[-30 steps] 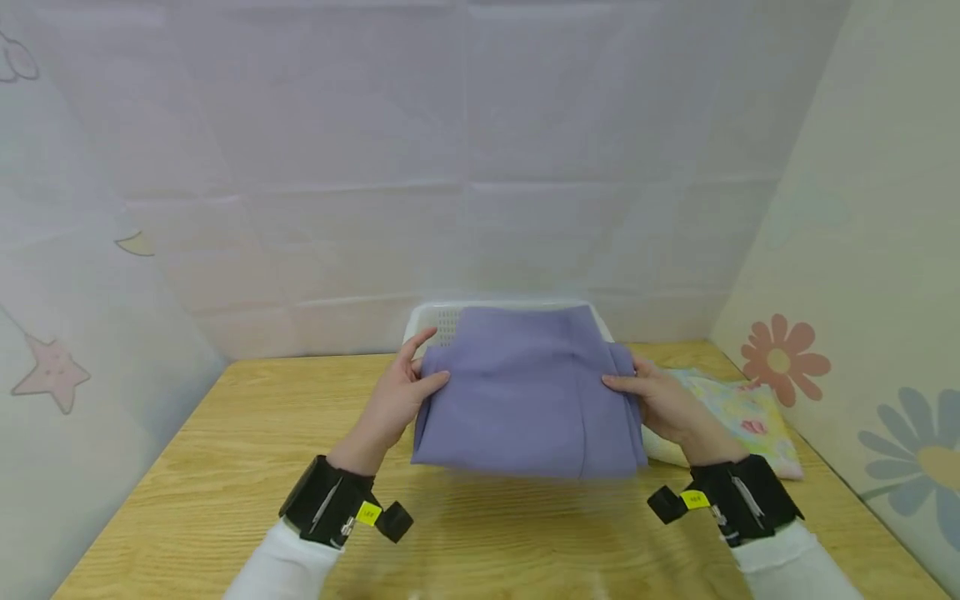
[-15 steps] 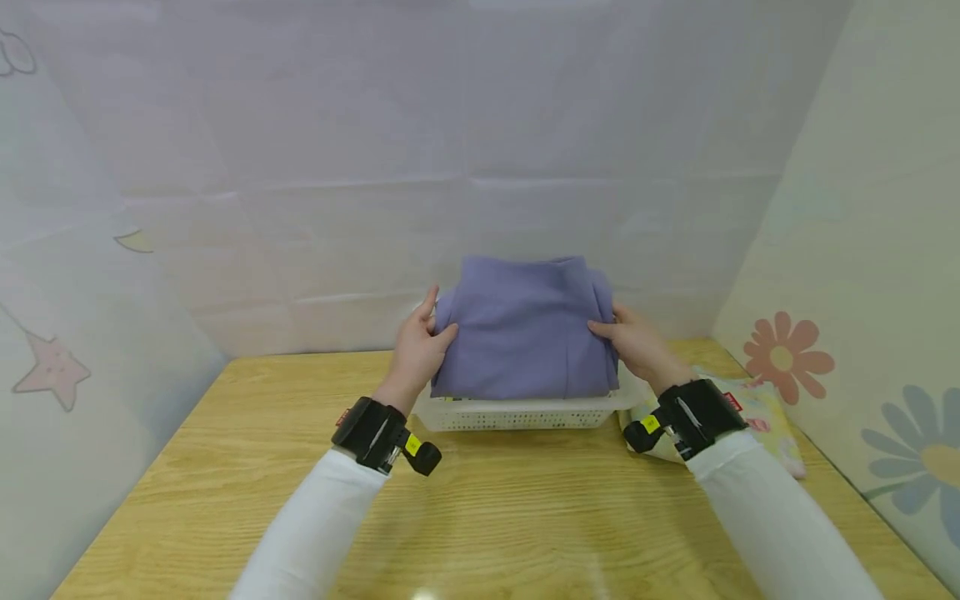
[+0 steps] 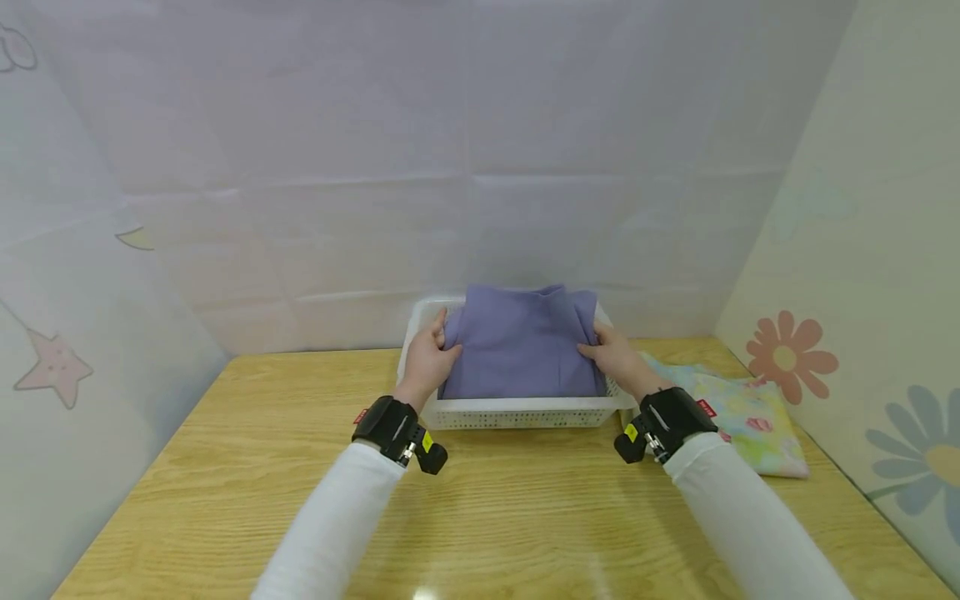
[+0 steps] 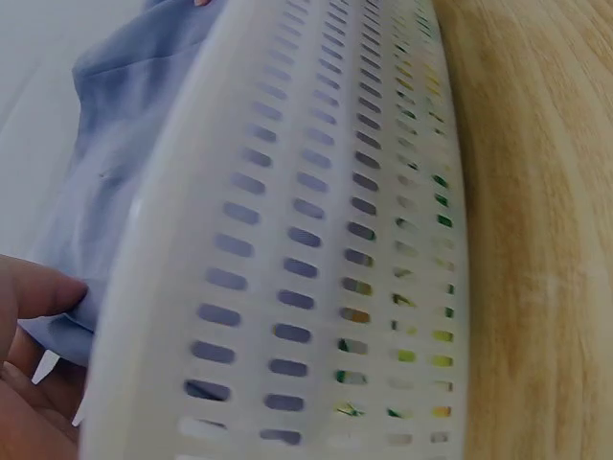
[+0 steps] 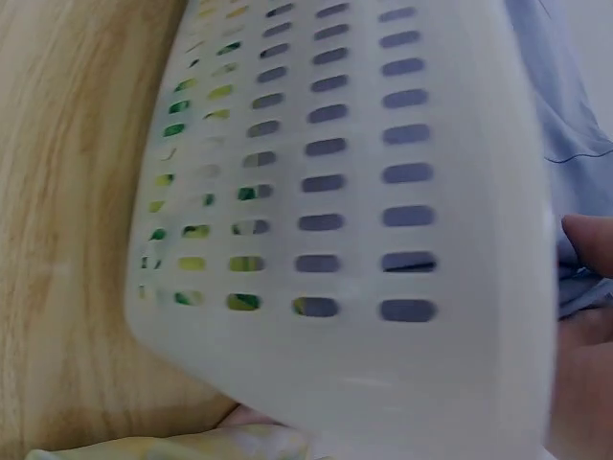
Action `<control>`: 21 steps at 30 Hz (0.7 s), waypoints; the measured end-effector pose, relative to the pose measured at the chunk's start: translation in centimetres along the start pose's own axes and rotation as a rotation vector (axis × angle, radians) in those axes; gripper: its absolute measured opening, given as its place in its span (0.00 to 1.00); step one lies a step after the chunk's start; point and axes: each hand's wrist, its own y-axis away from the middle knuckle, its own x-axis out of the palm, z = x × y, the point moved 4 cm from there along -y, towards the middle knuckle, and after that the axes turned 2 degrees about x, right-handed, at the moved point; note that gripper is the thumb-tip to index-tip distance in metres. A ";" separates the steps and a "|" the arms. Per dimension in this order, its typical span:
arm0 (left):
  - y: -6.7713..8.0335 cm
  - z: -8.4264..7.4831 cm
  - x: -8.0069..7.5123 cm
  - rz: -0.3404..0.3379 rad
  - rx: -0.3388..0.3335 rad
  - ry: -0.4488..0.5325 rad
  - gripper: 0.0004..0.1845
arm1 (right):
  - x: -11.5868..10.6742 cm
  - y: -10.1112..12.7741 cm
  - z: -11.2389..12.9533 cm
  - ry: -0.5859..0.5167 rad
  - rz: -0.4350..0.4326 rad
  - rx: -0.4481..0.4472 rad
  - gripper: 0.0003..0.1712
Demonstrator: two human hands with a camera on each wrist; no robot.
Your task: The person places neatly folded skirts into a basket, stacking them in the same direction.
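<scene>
Whereas half a second ago the folded purple garment (image 3: 522,343) was held up above the basket, it now sits lower, down inside the white perforated basket (image 3: 517,412), with its near edge below the rim and its far fold rising just above the far wall. Wooden table (image 3: 225,467): it carries the basket at its far middle edge, against the pale backdrop, same spot as before. Garment: it lies between the two sets of fingers and fills most of the basket's width; through the basket's slots both wrist views show purple cloth and some coloured fabric low down behind the wall. Floral cloth bundle (image 3: 738,417): it lies on the table just outside the right wrist, more of it in view than earlier since the right arm has dropped. Left hand (image 3: 429,360): its thumb lies on top of the garment's left edge and the fingers curl round the side, pinching the fold; the left wrist view shows fingertips (image 4: 38,297) touching the cloth just inside the basket wall. Right hand (image 3: 618,358): mirror grip on the right edge, thumb on top, fingers tucked beside the cloth between it and the basket's right wall. Both hands have come down with the garment and sit closer to the rim than before.
</scene>
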 end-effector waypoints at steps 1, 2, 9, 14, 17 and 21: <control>0.0 0.2 0.1 0.000 -0.013 -0.015 0.38 | 0.1 0.0 -0.3 0.005 0.010 0.001 0.32; 0.1 0.4 0.2 0.005 -0.027 -0.029 0.39 | 0.3 -0.1 -0.4 0.009 0.021 -0.002 0.32; 0.3 1.3 0.8 0.083 -0.109 -0.020 0.39 | 0.9 -0.1 -0.9 0.173 0.017 -0.023 0.30; 0.4 1.7 1.4 0.161 -0.124 -0.050 0.35 | 1.3 0.0 -1.2 0.272 0.031 -0.023 0.33; 0.4 1.9 1.8 0.212 -0.122 -0.090 0.28 | 1.3 0.1 -1.5 0.327 0.027 -0.013 0.34; 0.4 2.1 2.1 0.272 -0.114 -0.150 0.21 | 1.3 0.2 -1.9 0.324 0.033 0.016 0.35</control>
